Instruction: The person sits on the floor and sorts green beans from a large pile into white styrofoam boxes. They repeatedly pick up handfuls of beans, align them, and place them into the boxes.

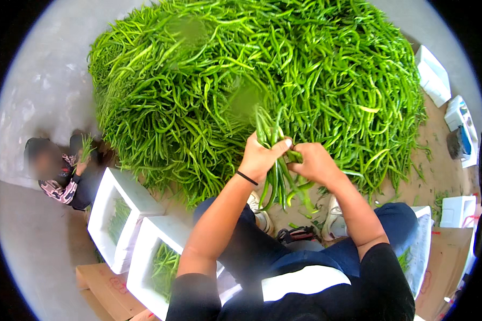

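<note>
A great heap of long green chili peppers (329,72) lies on the floor in front of me. My left hand (260,156) grips a bunch of green chili peppers (279,176) whose ends stick out above and hang below the fist. Close beside it, my right hand (315,162) has its fingers closed round some peppers at the bunch's right side. The fingertips of both hands nearly meet, and the peppers partly hide them. A black band circles my left wrist.
White foam boxes holding green peppers (104,236) (138,273) stand at my left, near a cardboard box (112,291). Another foam box (421,244) is at my right. More foam boxes (434,76) line the right side. A person (64,176) at far left holds peppers.
</note>
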Demonstrator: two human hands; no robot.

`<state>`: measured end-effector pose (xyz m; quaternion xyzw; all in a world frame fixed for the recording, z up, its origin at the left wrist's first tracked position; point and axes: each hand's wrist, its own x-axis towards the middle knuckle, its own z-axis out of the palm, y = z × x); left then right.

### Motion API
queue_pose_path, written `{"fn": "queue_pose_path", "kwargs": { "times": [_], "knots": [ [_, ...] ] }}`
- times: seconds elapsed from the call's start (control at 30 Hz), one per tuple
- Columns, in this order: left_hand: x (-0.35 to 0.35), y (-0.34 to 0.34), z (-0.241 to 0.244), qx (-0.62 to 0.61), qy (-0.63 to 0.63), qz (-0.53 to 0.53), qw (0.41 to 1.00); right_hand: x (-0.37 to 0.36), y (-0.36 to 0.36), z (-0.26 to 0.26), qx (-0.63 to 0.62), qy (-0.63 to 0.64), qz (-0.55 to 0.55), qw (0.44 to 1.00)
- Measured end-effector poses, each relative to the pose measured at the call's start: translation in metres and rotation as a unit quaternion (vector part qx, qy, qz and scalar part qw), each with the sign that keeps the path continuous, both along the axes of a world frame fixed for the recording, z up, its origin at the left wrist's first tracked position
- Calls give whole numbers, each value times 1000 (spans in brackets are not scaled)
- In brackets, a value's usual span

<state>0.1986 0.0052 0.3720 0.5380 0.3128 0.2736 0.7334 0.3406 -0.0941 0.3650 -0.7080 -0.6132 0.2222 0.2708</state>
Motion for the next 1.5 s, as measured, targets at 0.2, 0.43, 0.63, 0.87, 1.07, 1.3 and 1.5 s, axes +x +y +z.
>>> {"fn": "queue_pose_path", "kwargs": {
  "times": [0.2, 0.43, 0.63, 0.87, 1.07, 1.3, 1.5],
  "knots": [
    [-17, 13, 4, -152, -206, 25, 966, 86, -95, 65, -32, 276, -227, 933],
    [-49, 21, -1, -206, -352, -27, 912, 173, -143, 34, 225, 678, -246, 655],
    [-54, 8, -3, -160, -224, 76, 958, 177, -135, 3, 274, 540, -376, 701],
    [-23, -4, -19, -105, -213, 115, 965, 91, -74, 55, 210, 798, -75, 561],
    [-78, 19, -41, -221, -348, 112, 904, -120, 13, 119, 80, 841, -37, 535],
    [-74, 2, 1, -14, -444, 72, 893, -173, 20, 130, 17, 879, -7, 477],
    [-25, 7, -15, -187, -335, 57, 922, -48, -43, 125, 203, 777, -135, 580]
  ]
}}
